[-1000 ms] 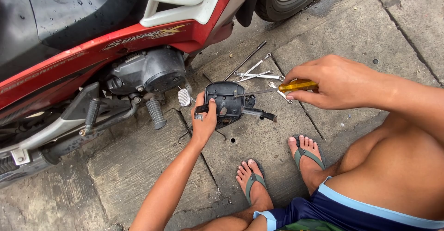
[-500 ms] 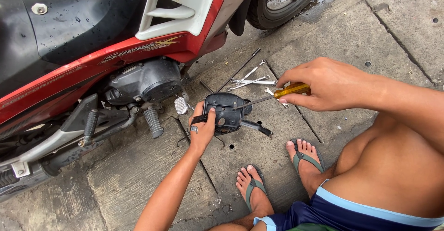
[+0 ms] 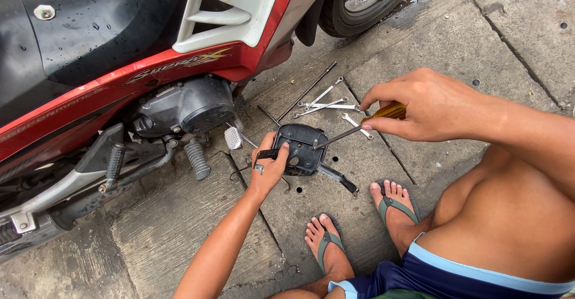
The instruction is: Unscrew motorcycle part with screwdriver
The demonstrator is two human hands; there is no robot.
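So this is all happening outdoors on a rough concrete pavement (image 3: 179, 227) with cracks and seams running through it — there's a wet patch up by the rear wheel (image 3: 359, 5) of the red, white and black motorcycle (image 3: 150, 53) that fills the top left. A few thin spanners (image 3: 326, 102) and a long rod (image 3: 305, 92) lie on the slab just past the work.

The left hand (image 3: 268, 168) is wrapped around the left edge of a black plastic cover (image 3: 302, 149), thumb on top, pinning it against the ground. The right hand (image 3: 428, 104) is closed tight round the yellow handle of a screwdriver (image 3: 359, 128), and the metal shaft slopes down-left with its tip touching the cover's upper right part. So the cover sits on the pavement between the bike's footpeg (image 3: 196, 160) and the person's feet in green flip-flops (image 3: 326, 245).

Compared with half a second back, not much has moved — same grip on both sides, the screwdriver tip has settled a bit further onto the cover, and the view has drifted slightly.

Hard to make out: whatever the tip is seated in, since it's too small to see. The bike's front and most of the wheel are cut off by the frame, and the left palm hides that edge of the cover.
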